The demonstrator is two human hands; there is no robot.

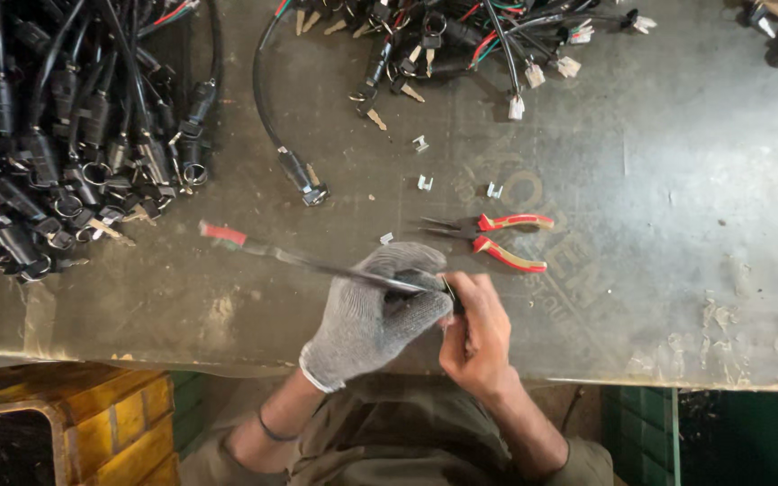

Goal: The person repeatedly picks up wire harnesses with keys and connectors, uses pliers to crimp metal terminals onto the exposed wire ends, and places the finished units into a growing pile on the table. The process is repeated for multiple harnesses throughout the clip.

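My left hand (375,310), in a grey knit glove, is closed around a black cable (317,264) that runs up and left to a red end (222,234). My bare right hand (477,328) pinches the cable's near end right beside the glove's fingers, at the table's front edge. What sits at that end is hidden by both hands. Red-and-yellow-handled needle-nose pliers (495,238) lie on the table just beyond my right hand.
A big heap of black cable assemblies with key rings (65,144) fills the left of the metal table (677,225). More cables with keys and white connectors (461,45) lie at the back. One black lead (294,166) and small metal clips (425,183) sit mid-table. A yellow crate (110,423) stands below.
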